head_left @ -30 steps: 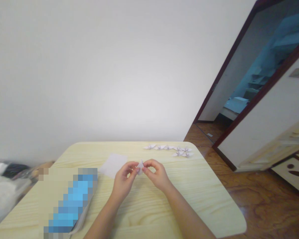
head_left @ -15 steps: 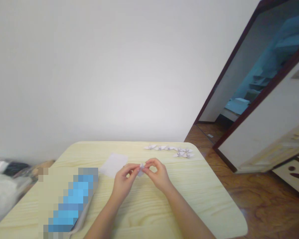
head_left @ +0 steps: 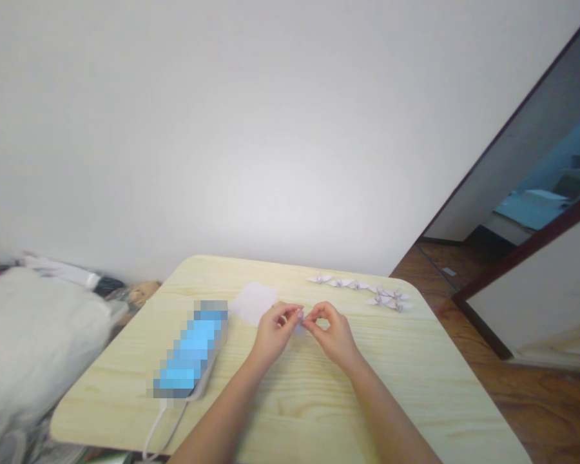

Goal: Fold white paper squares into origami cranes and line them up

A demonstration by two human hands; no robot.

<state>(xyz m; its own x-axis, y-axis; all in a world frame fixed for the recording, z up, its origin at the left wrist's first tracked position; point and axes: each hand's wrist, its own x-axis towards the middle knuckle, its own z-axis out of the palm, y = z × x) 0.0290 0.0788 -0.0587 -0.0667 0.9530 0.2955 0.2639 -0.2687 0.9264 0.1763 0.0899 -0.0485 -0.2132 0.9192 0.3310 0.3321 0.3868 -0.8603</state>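
Over the middle of the table, my left hand (head_left: pixel 273 332) and my right hand (head_left: pixel 337 335) meet fingertip to fingertip. Between them they pinch a small folded white paper (head_left: pixel 299 329), mostly hidden by the fingers. Thumb and forefinger of each hand press on it from opposite sides. Just left of and behind my left hand lies a flat sheet of white paper (head_left: pixel 254 301). Several small folded paper figures (head_left: pixel 356 285), pointed and crane-like, form a row near the table's far right edge, with a few clustered at its right end.
A pixelated device with a blue screen (head_left: pixel 193 351) rests on the left of the wood-grain table (head_left: pixel 314 412), a white cable (head_left: pixel 153 430) running off the front edge. White bedding-like material (head_left: pixel 38 335) lies left of the table. Behind stands a white wall (head_left: pixel 270 129); a doorway opens at right.
The camera view has swung left, so the table and hands appear farther right. Both hands keep pinching the folded paper, with the fingers slightly shifted.
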